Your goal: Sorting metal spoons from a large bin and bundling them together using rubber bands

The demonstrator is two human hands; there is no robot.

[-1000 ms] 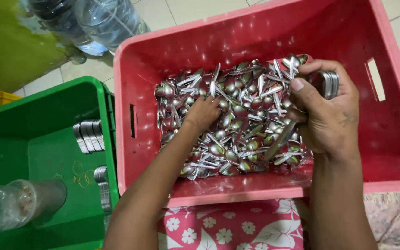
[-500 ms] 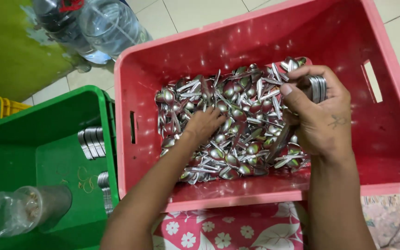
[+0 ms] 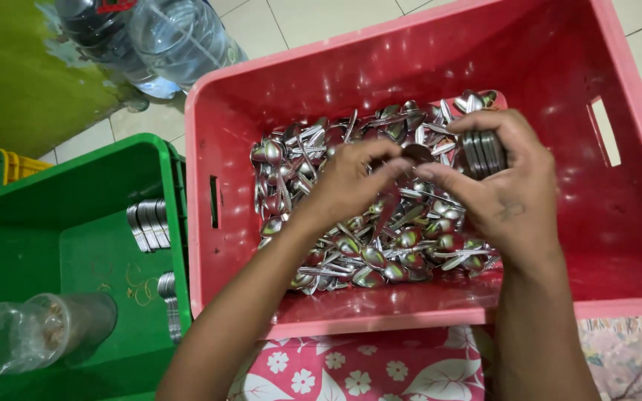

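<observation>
Head view showed the left hand (image 3: pixel 347 186) pinching one spoon (image 3: pixel 415 154) above the spoon pile (image 3: pixel 365 245) in the red crate (image 3: pixel 425 319), meeting the right hand (image 3: pixel 503 189), which clamped a nested spoon stack (image 3: pixel 483 152). Aligning bowl to bowl seemed wise, so the stack stayed tight.

pale tiled floor (image 3: pixel 321 15), green wall (image 3: pixel 16 74), floral cloth (image 3: pixel 365 367) below.

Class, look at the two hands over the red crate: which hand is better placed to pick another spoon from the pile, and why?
Probably the left hand. It holds only a single spoon at its fingertips, passing it toward the right hand, which is filled with a stack of spoons. The pile lies directly beneath it.
</observation>
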